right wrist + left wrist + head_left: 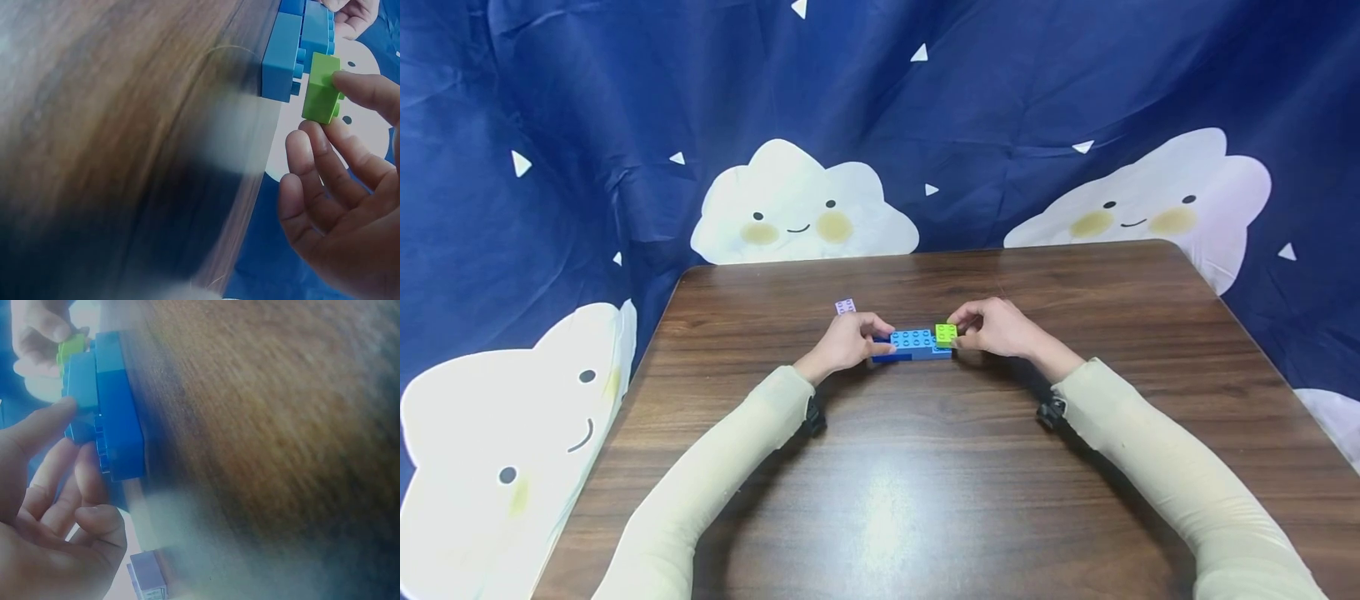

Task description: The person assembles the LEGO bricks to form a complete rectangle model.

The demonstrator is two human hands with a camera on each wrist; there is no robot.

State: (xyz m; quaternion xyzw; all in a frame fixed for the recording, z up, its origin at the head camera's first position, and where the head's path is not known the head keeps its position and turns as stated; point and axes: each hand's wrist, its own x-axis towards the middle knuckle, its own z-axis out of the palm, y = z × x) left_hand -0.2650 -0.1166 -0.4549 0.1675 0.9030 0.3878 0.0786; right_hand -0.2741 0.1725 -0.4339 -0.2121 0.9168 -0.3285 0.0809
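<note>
On the table, a light blue brick (912, 338) sits across the top of a row made of a dark blue brick (125, 425) on the left and a blue brick (281, 56) on the right. My left hand (847, 340) pinches the left end of that upper brick between thumb and fingers. At the row's other end, my right hand (997, 327) holds a small lime green brick (322, 87) by its sides with thumb and fingertips. The green brick is close over the bare studs of the lower right brick, beside the light blue one; studs show under it in the right wrist view.
A light purple brick (846, 306) lies behind my left hand, toward the table's far edge. The brown wooden table (880, 450) stretches in front of both arms. Behind it hangs a dark blue curtain (985, 108) with white clouds.
</note>
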